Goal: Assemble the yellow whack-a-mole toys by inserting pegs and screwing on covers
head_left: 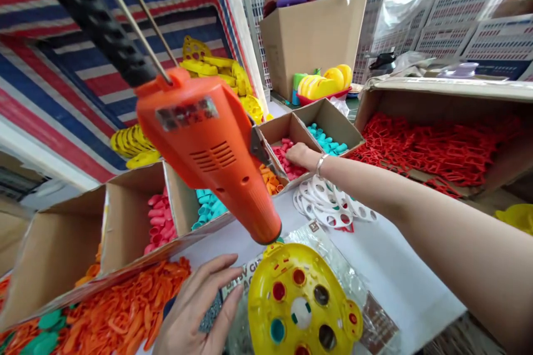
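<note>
Beside a yellow plastic casing (300,255), my left hand (204,305) is open, its fingers stretched toward the casing's left edge without gripping it. The casing lies with its round holes facing up; red and teal pieces sit in some of them. My right hand (300,155) reaches into a cardboard compartment and rests among small pink plastic pieces (287,169). Its fingers look curled together, and whatever they hold is hidden. An orange hanging power tool (208,150) points its nose down just above the casing's top edge. Under the casing lies a clear printed plastic bag (375,316).
White ring-shaped parts (325,199) are piled below my right forearm. Cardboard compartments hold teal pieces (327,141) and orange pieces (270,180). A big carton (437,89) of red parts stands right. Loose orange parts (129,310) heap at lower left; yellow shells (233,77) lie behind the tool.
</note>
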`<state>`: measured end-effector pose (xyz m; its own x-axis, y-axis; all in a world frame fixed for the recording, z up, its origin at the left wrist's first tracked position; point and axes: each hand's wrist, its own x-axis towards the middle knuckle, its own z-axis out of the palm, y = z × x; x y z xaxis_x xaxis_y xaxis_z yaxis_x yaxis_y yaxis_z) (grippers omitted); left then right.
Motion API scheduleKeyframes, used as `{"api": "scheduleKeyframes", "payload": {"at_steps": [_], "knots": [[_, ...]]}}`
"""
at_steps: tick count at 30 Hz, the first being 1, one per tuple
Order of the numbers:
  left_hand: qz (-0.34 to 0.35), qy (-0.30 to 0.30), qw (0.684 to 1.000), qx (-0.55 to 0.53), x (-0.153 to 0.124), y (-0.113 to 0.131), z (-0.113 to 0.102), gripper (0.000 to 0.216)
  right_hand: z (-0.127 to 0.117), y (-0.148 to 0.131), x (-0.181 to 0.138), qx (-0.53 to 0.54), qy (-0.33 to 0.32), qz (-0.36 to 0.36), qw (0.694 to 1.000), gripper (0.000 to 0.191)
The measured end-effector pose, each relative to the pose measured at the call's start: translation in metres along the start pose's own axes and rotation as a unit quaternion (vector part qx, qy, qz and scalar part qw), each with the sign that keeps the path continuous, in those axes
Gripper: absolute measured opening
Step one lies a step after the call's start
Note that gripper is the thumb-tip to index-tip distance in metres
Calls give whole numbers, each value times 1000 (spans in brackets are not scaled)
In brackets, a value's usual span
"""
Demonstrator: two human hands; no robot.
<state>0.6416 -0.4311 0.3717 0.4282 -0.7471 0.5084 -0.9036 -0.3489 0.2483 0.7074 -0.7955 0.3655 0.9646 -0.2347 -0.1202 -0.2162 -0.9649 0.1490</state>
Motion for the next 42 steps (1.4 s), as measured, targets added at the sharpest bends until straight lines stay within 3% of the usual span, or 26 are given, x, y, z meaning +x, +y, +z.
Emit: {"api": "scheduleKeyframes", "payload": {"at_steps": [5, 8, 10, 13, 16, 19, 23, 26, 29, 32, 35, 39, 42], "knots": [[-33, -16, 999, -37, -3, 15, -4, 13, -27, 20, -39, -37, 37, 26, 998, 25], [-35, -24, 996, -72, -12, 24, -5, 12, -41, 39, -100, -49, 58, 62, 995, 26], [-27, -20, 995, -98, -15, 32, -2, 15, -43, 43, -151, -7, 129, 70, 989, 26], [-5, -19, 991, -134, -10, 48, 9, 20, -34, 21, -215, 129, 166, -22, 977, 26], [24, -39, 988, -145, 1, 67, 23, 27, -19, -21, -248, 186, 140, -108, 966, 30], [45, -71, 985, -148, 8, 82, 34, 25, -8, -57, -255, 216, 108, -128, 962, 26], [18, -73, 980, -187, 1, 87, 43, 13, -1, -77, -254, 317, 72, -116, 939, 10], [-61, -41, 958, -276, -10, 84, 46, 15, 4, -84, -257, 479, 53, -103, 870, 8], [-156, -18, 914, -375, -18, 82, 47, 19, 11, -92, -262, 585, 62, -112, 801, 11], [-216, 1, 870, -443, -23, 81, 49, 19, 18, -100, -267, 624, 81, -137, 765, 21], [-229, 8, 855, -466, -27, 81, 51, 18, 24, -104, -270, 621, 99, -147, 764, 33], [-238, -1, 853, -464, -27, 79, 52, 18, 28, -104, -270, 580, 122, -164, 788, 47], [-223, -36, 851, -474, -26, 77, 48, 18, 29, -101, -270, 556, 137, -204, 794, 35]]}}
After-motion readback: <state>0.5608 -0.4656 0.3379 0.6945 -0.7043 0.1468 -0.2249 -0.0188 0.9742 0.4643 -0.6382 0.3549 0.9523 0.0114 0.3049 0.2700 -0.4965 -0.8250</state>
